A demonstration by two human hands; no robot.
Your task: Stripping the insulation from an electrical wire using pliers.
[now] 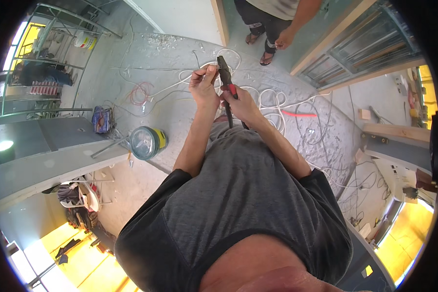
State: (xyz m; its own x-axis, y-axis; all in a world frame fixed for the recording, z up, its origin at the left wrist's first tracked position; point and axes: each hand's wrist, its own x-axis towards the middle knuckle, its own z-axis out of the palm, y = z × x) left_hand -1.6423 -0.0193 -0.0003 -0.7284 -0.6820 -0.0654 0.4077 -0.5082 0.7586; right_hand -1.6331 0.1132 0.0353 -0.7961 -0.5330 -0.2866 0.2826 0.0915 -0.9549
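Note:
A thin wire (164,69) is pinched between the thumb and fingers of my left hand (204,87). It stretches out to the left from my fingertips, above the floor in the picture. My right hand (242,106) grips a pair of pliers (225,73) with dark jaws and black-and-red handles. The jaws point away from me, right beside my left fingertips, at the wire's end. Whether they bite on the wire is too small to tell. Loops of white cable (277,98) lie on the floor beneath and to the right of my hands.
A person (266,22) in sandals stands ahead, near a wooden-framed panel (365,40). On the left are a bucket (145,143), a blue bag (102,119) and metal scaffolding (84,65). A red wire coil (140,93) and a red strip (299,114) lie on the dusty floor.

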